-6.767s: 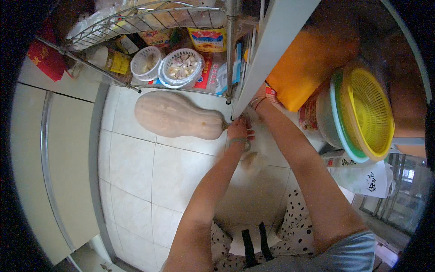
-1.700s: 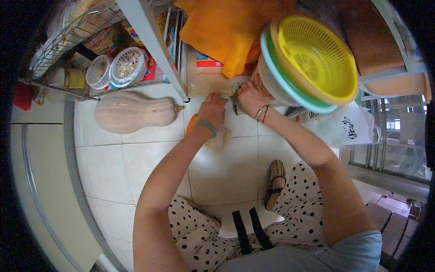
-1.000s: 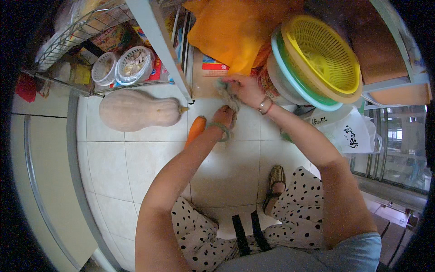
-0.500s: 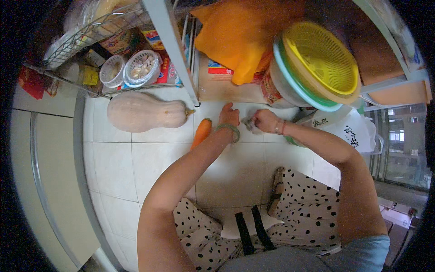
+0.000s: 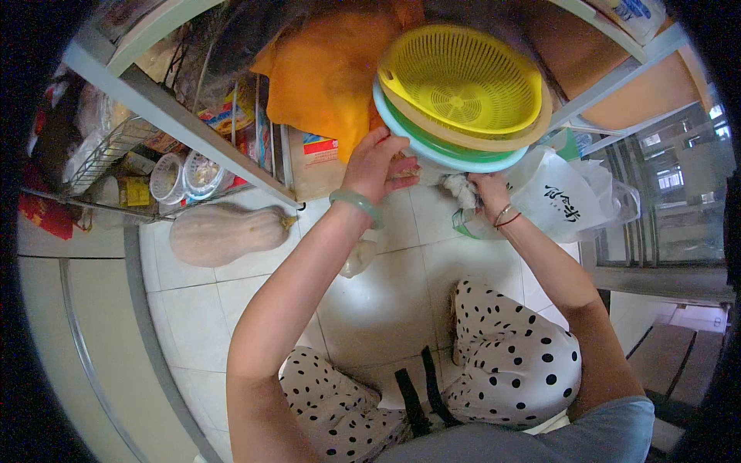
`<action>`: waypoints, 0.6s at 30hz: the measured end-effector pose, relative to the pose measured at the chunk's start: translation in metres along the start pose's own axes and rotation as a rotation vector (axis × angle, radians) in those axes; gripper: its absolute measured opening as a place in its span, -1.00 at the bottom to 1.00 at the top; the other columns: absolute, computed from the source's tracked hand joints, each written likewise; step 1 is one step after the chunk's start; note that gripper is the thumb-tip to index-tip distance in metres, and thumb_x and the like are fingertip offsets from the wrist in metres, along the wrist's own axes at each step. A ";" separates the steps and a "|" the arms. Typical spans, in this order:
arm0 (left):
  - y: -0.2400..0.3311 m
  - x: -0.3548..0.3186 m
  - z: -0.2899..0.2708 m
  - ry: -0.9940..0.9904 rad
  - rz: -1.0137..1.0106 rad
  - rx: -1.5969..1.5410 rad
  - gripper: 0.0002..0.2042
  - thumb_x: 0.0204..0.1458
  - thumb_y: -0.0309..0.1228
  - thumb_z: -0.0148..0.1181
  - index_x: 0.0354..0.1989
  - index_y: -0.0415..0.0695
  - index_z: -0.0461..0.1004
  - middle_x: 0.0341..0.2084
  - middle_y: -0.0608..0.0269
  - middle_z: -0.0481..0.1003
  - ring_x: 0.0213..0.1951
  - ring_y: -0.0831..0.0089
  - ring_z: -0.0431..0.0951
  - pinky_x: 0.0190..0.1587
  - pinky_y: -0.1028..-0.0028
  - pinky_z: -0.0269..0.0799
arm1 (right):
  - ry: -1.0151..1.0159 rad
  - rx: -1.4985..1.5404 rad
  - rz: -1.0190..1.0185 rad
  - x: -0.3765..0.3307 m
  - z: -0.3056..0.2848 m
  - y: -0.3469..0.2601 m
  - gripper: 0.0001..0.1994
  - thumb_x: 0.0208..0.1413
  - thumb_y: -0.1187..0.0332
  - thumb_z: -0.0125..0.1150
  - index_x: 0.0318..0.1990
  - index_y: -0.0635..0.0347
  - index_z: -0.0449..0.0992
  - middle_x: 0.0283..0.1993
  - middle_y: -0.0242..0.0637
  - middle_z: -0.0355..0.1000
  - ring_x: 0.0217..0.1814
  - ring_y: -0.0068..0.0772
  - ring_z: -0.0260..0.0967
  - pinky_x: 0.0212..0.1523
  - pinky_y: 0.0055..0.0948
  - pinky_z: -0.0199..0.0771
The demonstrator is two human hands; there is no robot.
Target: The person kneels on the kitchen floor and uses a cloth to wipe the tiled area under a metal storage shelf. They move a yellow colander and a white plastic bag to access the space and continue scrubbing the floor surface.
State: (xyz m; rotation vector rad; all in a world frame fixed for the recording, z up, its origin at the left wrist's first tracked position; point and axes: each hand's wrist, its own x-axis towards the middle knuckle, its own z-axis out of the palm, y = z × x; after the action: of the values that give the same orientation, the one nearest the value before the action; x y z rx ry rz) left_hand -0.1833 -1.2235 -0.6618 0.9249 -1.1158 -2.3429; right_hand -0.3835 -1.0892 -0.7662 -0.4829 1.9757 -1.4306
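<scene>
My left hand [image 5: 377, 168], with a green bangle at its wrist, reaches up to the left edge of a stack of basins. Its fingers are spread beside the light blue basin [image 5: 401, 131]; whether they touch it I cannot tell. On top of the stack sits a yellow colander [image 5: 494, 73], with a tan and a green rim below it. Under the stack's front edge my right hand [image 5: 491, 193] is closed on a crumpled greyish-white rag [image 5: 461, 190]. A pale roundish thing [image 5: 360, 258] lies on the floor, partly behind my left wrist.
A butternut squash [image 5: 224, 235] lies on the tiles to the left, before a wire rack holding small white baskets [image 5: 202, 174]. Orange cloth [image 5: 316, 85] hangs behind my left hand. A white plastic bag [image 5: 552, 197] stands at the right. Grey shelf posts [image 5: 193, 127] slant overhead.
My view has shifted. Both hands have moved up toward the basins, my right still holding the rag. The carrot is out of sight, and the pale roundish thing has come into view.
</scene>
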 end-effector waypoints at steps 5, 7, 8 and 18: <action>-0.002 0.010 0.007 0.041 -0.054 -0.039 -0.68 -0.03 -0.13 0.05 -0.19 -0.06 0.29 -0.30 0.31 0.30 -0.20 0.43 0.37 -0.27 0.26 0.45 | -0.067 0.012 -0.047 0.008 -0.008 0.022 -0.81 -0.11 0.43 0.03 -0.30 0.33 0.40 -0.40 -0.33 0.37 -0.35 -0.46 0.27 -0.27 -0.48 0.30; -0.008 0.009 -0.003 0.109 -0.074 -0.160 -0.66 0.01 -0.10 -0.01 -0.14 -0.04 0.29 -0.19 0.26 0.30 -0.06 0.36 0.32 -0.12 0.16 0.37 | -0.151 0.331 0.237 -0.003 -0.005 -0.001 -0.82 -0.10 0.40 0.05 -0.32 0.28 0.41 -0.40 -0.33 0.36 -0.35 -0.46 0.28 -0.26 -0.47 0.32; -0.011 0.007 -0.002 0.153 -0.081 -0.206 -0.66 0.02 -0.09 -0.03 -0.13 -0.04 0.29 -0.17 0.24 0.30 -0.04 0.34 0.31 -0.09 0.15 0.35 | -0.093 0.407 0.348 -0.014 -0.004 -0.018 -0.85 -0.06 0.32 0.06 -0.37 0.19 0.41 -0.38 -0.34 0.37 -0.34 -0.45 0.29 -0.25 -0.47 0.34; -0.044 0.055 -0.026 0.066 -0.234 -0.080 -0.65 0.09 -0.15 -0.07 -0.08 -0.14 0.32 -0.11 0.23 0.35 -0.17 0.33 0.45 -0.07 0.21 0.41 | -0.244 0.609 0.307 -0.014 -0.010 -0.007 -0.75 0.07 0.18 0.02 -0.23 0.16 0.40 -0.25 -0.37 0.39 -0.22 -0.45 0.36 -0.18 -0.37 0.39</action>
State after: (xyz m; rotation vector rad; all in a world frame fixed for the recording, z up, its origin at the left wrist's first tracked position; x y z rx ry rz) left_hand -0.2064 -1.2425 -0.7306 1.1487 -0.9246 -2.5002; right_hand -0.3803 -1.0757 -0.7532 -0.0677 1.2682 -1.5853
